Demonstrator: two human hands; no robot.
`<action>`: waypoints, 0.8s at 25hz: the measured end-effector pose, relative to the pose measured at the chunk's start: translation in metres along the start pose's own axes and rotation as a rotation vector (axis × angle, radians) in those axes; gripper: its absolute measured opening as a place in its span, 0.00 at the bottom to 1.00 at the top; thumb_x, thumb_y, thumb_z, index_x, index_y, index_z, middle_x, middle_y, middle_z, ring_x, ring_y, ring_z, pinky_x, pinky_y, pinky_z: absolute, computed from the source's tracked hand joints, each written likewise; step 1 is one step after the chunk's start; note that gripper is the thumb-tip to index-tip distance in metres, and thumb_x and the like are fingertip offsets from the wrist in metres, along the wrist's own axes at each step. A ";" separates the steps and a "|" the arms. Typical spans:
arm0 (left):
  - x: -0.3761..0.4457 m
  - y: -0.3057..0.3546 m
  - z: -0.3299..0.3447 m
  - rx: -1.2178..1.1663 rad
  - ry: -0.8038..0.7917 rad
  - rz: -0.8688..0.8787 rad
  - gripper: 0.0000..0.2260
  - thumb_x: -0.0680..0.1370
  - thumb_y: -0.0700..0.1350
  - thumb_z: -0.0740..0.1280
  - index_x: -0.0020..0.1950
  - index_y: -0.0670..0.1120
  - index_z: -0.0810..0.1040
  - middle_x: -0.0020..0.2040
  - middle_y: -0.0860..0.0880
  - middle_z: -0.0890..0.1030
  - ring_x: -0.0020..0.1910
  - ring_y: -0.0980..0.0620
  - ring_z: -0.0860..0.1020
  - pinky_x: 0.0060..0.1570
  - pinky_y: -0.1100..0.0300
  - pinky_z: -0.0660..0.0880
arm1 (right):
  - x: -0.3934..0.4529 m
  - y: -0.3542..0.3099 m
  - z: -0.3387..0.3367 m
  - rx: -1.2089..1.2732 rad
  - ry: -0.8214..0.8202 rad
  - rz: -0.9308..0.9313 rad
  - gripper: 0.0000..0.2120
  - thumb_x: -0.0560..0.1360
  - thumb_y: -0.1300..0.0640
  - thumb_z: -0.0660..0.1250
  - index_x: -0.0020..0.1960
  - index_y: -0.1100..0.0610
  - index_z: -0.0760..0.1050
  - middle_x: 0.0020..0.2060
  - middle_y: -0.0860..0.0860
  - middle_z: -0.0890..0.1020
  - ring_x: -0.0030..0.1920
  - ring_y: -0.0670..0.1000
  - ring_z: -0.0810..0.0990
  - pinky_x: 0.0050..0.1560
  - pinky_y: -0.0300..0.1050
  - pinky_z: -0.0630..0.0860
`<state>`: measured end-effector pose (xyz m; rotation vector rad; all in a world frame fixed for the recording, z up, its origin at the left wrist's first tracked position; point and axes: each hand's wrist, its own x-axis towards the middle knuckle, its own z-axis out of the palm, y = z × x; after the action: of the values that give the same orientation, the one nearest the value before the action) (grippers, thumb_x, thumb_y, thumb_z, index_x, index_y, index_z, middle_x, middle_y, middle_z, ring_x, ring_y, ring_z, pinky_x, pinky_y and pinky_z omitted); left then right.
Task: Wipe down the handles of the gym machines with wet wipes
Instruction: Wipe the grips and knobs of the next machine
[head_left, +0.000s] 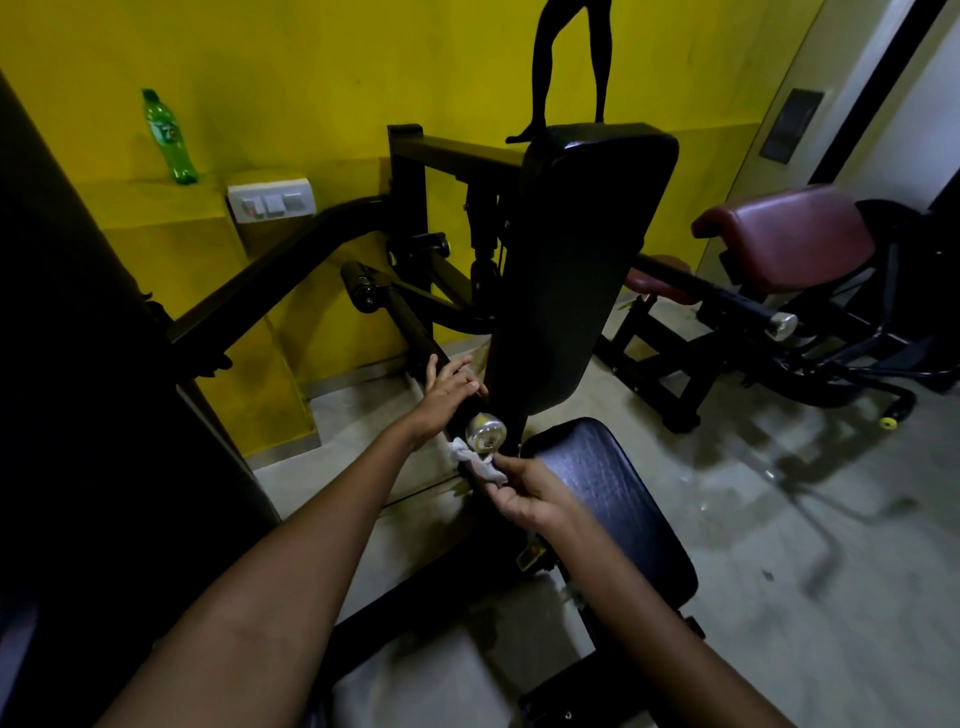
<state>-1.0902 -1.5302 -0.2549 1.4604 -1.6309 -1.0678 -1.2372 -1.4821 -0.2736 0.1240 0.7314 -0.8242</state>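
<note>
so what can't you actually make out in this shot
Head view only:
- Handle grip under the left hand: the hand covers it, and it is black in dim light.
- Wet wipe: partly hidden by the right hand and the chrome end cap.
- Green bottle: label too small to read.
- Left edge: a dark, featureless shape.

The left hand (448, 391) covers the part of the black handle (415, 332) it wraps, so the grip under the palm cannot be seen. The white wipe (475, 464) is bunched below the silver end cap (485, 430), and its far end disappears under the right hand (524, 493) fingers. A dark panel (78, 364) at left is cut by the frame edge (too dim to identify). The bottle (169, 137) label is too small to read.
</note>
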 end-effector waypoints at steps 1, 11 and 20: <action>0.000 0.000 0.000 0.006 -0.003 0.000 0.09 0.82 0.42 0.57 0.50 0.43 0.76 0.77 0.51 0.56 0.75 0.52 0.35 0.71 0.53 0.41 | -0.002 -0.001 0.003 -0.011 -0.004 -0.004 0.16 0.79 0.67 0.52 0.65 0.72 0.66 0.59 0.68 0.73 0.69 0.58 0.67 0.69 0.48 0.63; 0.000 0.000 -0.001 -0.066 0.002 -0.020 0.08 0.82 0.42 0.58 0.49 0.45 0.76 0.76 0.53 0.55 0.75 0.54 0.36 0.72 0.53 0.45 | -0.004 0.002 -0.005 -1.912 -0.249 -1.721 0.08 0.70 0.64 0.68 0.48 0.61 0.82 0.51 0.56 0.83 0.55 0.51 0.79 0.57 0.41 0.73; -0.001 0.000 0.000 -0.065 0.003 -0.009 0.08 0.82 0.42 0.58 0.52 0.43 0.76 0.76 0.52 0.55 0.75 0.53 0.36 0.69 0.58 0.50 | -0.015 0.011 0.011 -1.621 -0.032 -1.489 0.07 0.70 0.65 0.69 0.47 0.63 0.83 0.46 0.57 0.84 0.50 0.51 0.82 0.54 0.46 0.77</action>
<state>-1.0898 -1.5297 -0.2545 1.4272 -1.5739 -1.1127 -1.2305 -1.4694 -0.2578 -2.0935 1.2317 -1.2986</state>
